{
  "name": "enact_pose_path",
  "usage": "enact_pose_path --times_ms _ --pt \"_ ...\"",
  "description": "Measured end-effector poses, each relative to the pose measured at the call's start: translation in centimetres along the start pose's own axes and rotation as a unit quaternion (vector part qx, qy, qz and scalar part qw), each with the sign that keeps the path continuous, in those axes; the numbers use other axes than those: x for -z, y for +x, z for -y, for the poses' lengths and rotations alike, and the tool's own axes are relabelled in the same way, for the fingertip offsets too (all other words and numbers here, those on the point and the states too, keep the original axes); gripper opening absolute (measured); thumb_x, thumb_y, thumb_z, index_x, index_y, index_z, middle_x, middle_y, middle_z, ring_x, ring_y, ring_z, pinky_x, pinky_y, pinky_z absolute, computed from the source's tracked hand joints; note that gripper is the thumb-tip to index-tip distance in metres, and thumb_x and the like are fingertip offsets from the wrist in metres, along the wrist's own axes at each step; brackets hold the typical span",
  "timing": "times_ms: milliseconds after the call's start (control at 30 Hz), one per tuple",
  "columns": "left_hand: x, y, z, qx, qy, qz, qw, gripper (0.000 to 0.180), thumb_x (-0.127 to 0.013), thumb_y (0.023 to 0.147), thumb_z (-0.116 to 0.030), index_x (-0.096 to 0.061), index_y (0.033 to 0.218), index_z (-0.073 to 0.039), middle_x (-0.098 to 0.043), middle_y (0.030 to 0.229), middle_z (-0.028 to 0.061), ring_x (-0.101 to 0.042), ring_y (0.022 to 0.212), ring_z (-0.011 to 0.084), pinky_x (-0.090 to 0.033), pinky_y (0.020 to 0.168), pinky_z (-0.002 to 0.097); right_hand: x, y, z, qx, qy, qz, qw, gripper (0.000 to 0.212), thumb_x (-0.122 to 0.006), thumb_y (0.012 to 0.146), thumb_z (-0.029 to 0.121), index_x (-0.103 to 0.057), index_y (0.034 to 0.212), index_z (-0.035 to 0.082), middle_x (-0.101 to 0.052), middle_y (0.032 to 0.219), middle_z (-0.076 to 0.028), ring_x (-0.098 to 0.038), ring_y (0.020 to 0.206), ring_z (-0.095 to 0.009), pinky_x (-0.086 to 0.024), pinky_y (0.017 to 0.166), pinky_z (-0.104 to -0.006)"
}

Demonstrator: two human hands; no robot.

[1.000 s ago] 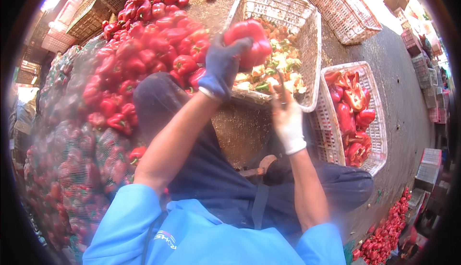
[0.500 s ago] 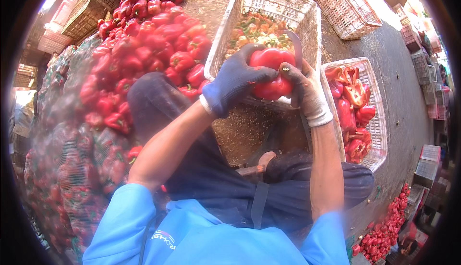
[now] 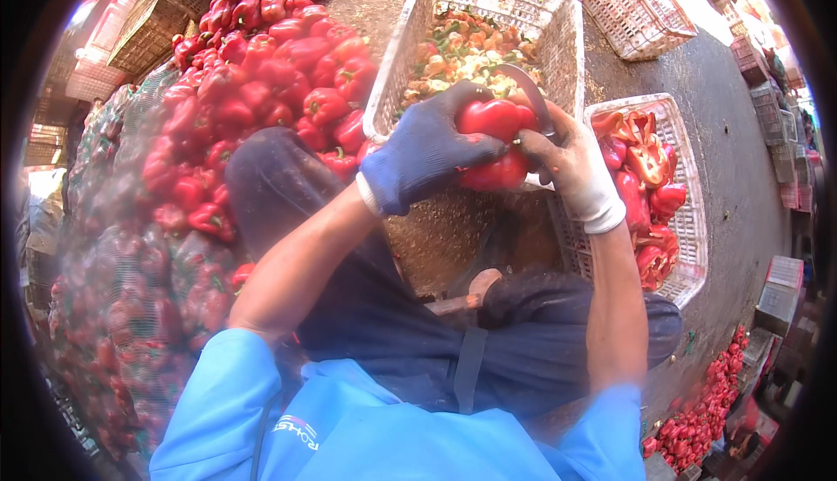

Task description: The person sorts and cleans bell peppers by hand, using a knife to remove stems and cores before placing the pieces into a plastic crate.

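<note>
My left hand [image 3: 425, 152], in a dark blue glove, is wrapped round a whole red bell pepper [image 3: 491, 121] from its left side. My right hand [image 3: 571, 160], in a white glove with dark fingertips, grips a knife with a curved blade [image 3: 534, 98]. The blade rises beside the pepper's upper right and arcs left over its far side; its handle is hidden in my palm. My right thumb is close to the pepper's right side. Just beyond my hands stands a white plastic crate [image 3: 392, 63] holding green and pale pepper trimmings [image 3: 462, 50].
To the right, a second white crate [image 3: 695, 228] holds cut red peppers [image 3: 643, 163]. A large heap of whole red peppers [image 3: 261, 89] lies at left, beside filled mesh sacks [image 3: 131, 307]. Another crate [image 3: 628, 6] stands far right. More peppers [image 3: 697, 416] lie at lower right.
My right hand has shifted slightly right and turned, tilting the knife blade leftward over the pepper's far side. The left hand still holds the pepper, a little lower. The view has shifted slightly.
</note>
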State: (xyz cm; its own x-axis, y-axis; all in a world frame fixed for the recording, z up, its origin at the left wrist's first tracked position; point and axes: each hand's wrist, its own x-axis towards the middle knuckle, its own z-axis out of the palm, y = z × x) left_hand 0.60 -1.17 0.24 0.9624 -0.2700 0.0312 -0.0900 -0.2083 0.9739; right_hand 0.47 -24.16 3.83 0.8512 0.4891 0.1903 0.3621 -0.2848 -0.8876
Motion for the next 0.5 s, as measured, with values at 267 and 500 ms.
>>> enact_pose_path --times_ms 267,500 --pt "-0.5 -0.6 -1.8 0.010 -0.108 0.009 0.994 0.064 -0.086 0.084 -0.033 -0.065 0.134 0.002 -0.075 0.113 0.0171 -0.072 0.104 0.0200 -0.058 0.095 0.0352 0.9 -0.6 -2.0 -0.157 0.154 -0.065 0.973 0.044 -0.074 0.098 0.015 -0.065 0.139 -0.001 -0.076 0.116 -0.007 -0.073 0.098 -0.014 -0.062 0.083 -0.0288" --pt "-0.4 -0.2 -1.2 -0.003 -0.061 0.004 0.998 0.062 -0.085 0.086 -0.030 -0.065 0.136 0.000 -0.075 0.114 0.0161 -0.073 0.105 0.0195 -0.059 0.095 0.0360 1.0 -0.6 -1.0 -0.001 -0.005 -0.005 1.000 0.046 -0.074 0.099 0.017 -0.064 0.140 0.000 -0.075 0.116 -0.006 -0.072 0.100 -0.013 -0.059 0.082 -0.0276"
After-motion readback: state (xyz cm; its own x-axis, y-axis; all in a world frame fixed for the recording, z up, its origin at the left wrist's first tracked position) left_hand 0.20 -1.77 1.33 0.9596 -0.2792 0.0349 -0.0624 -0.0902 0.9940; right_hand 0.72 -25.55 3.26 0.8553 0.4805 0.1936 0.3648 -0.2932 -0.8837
